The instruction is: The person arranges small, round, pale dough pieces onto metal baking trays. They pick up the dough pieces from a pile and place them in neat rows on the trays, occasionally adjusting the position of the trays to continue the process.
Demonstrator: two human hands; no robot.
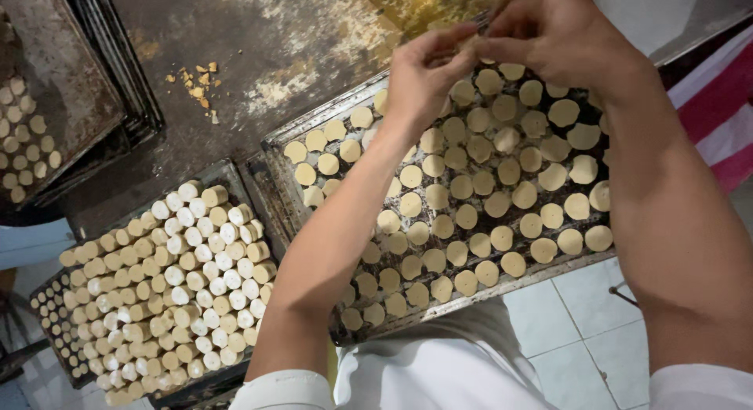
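Nearest, a tray of stacked dough cylinders sits left of the baking tray filled with flat round dough discs; over its far edge the left hand and right hand meet, fingertips pinched together on a small piece too hidden to identify

No package, label, sign or screen shows anywhere in this view.
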